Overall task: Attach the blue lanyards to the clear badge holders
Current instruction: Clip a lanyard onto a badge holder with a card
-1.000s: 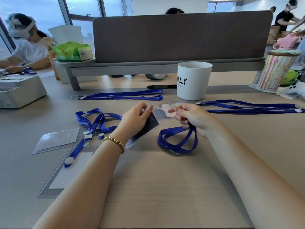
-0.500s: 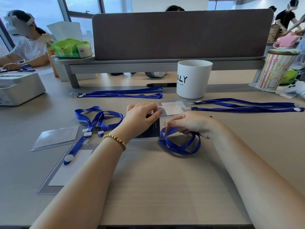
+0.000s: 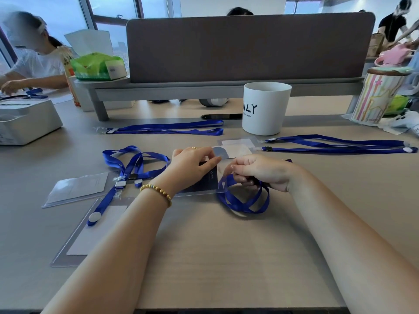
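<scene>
At the centre of the frame the left hand (image 3: pixel 192 165), a beaded bracelet (image 3: pixel 156 192) on its wrist, lies palm-down on a clear badge holder (image 3: pixel 204 184) with a dark card inside, fingers closed together and pressing it flat against the wooden table (image 3: pixel 215 257). Just to the right, the right hand (image 3: pixel 260 171) has its fingertips pinched shut on the end of a blue lanyard (image 3: pixel 242 201) at the holder's right edge; the clip itself is hidden by the fingers, so whether it is hooked on cannot be told. The strap curls in a crossed loop on the table below that hand. Left of centre lies a second lanyard (image 3: pixel 133 164), tangled, its clip end resting on another holder (image 3: pixel 90 236) with a white insert, and an empty sleeve (image 3: pixel 77 189) sits beside it. Further up, a straight lanyard (image 3: pixel 167 129) stretches across the table, and at the right a long one (image 3: pixel 340 145) runs toward the edge of the frame, with two more holders (image 3: pixel 235 148) near its clip. A white cup (image 3: pixel 265 107) stands above the hands in front of a grey divider (image 3: pixel 249 46).
</scene>
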A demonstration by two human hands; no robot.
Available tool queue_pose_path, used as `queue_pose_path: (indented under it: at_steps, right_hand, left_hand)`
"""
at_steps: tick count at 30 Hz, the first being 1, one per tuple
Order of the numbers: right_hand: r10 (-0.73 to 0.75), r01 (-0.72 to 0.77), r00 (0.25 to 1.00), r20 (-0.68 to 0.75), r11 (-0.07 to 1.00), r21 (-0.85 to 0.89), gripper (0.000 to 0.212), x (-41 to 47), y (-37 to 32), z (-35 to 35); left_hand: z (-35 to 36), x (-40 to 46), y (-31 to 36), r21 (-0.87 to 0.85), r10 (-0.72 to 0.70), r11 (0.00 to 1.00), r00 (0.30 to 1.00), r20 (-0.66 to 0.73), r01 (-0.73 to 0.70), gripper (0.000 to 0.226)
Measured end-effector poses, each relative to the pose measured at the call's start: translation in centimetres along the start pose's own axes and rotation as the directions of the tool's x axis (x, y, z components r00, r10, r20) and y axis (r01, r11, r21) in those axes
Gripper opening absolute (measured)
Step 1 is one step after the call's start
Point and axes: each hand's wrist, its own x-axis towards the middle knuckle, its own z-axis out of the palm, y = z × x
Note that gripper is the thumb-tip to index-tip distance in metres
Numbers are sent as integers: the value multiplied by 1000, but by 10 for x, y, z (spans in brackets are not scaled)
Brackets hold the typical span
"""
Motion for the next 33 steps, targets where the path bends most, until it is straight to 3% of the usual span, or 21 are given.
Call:
queue_pose_path:
  at_steps: [2, 4, 7, 20, 28, 33]
  right_hand:
    - [7, -9, 999, -38, 999, -32, 20, 1, 1, 0]
    - [14, -18, 997, -71, 999, -43, 17, 2, 1, 0]
    - [8, -2, 995, -99, 998, 60, 17, 4, 2, -2]
    - [30, -7, 991, -131, 985, 172, 12, 0, -5, -1]
    - [23, -14, 979, -202, 999, 49, 19, -3, -9, 7]
    - [15, -2, 962, -274, 999, 45, 12, -5, -13, 11]
  left_hand:
    - [2, 0, -2, -52, -9, 999, 997, 71, 13, 29]
    - [2, -1, 0, -234, 17, 972, 991, 135, 15, 27]
    - [-3, -4, 3, -407, 26, 911, 978, 209, 63, 31]
    - [-10, -6, 3, -401, 12, 911, 962, 272, 102, 34]
    - [-11, -4, 2, -349, 24, 935, 975, 222, 57, 25]
    - [-16, -5, 9, -336, 39, 941, 971, 237, 45, 23]
